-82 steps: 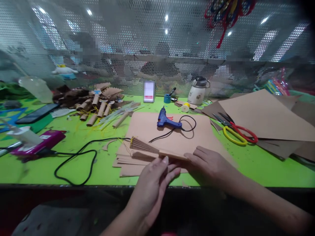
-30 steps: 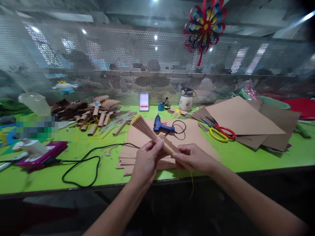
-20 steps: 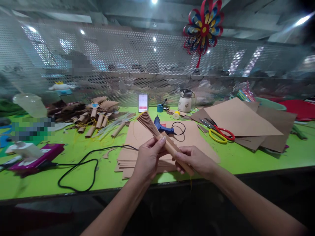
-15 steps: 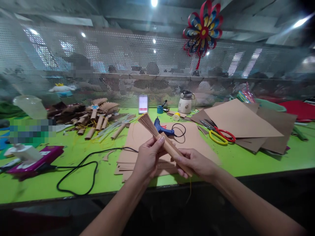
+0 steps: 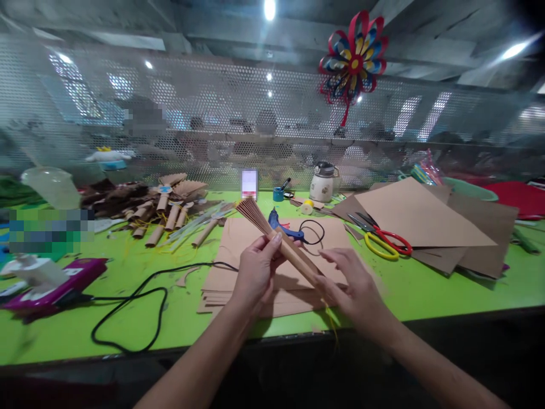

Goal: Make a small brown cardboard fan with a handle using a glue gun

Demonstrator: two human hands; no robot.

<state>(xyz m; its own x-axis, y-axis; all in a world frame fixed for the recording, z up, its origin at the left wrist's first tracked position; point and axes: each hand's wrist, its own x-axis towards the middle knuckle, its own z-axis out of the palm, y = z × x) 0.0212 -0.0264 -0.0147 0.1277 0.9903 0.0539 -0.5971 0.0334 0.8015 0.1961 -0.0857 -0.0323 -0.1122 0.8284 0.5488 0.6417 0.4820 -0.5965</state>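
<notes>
My left hand (image 5: pixel 254 274) is shut on a pleated brown paper fan (image 5: pixel 284 249), pinching it near its middle above the table. The fan slants from a slightly splayed top end at the upper left down to the lower right. My right hand (image 5: pixel 354 288) is blurred, its fingers spread, lying over the fan's lower end and touching it without a clear grip. A yellow thread hangs from that end. Under both hands lies a stack of brown paper sheets (image 5: pixel 238 255) on the green table (image 5: pixel 426 289).
A blue glue gun (image 5: pixel 281 227) with its black cord lies behind the fan. Red and yellow scissors (image 5: pixel 383 238) rest by large brown sheets (image 5: pixel 421 216) on the right. Paper rolls (image 5: pixel 166 213), a black cable (image 5: pixel 136 295) and a pink box (image 5: pixel 55 281) lie left. A mesh screen stands behind.
The fan was lifted off the paper stack and held slanted in both hands. Now my right hand has loosened its grip on the lower end and spread its fingers.
</notes>
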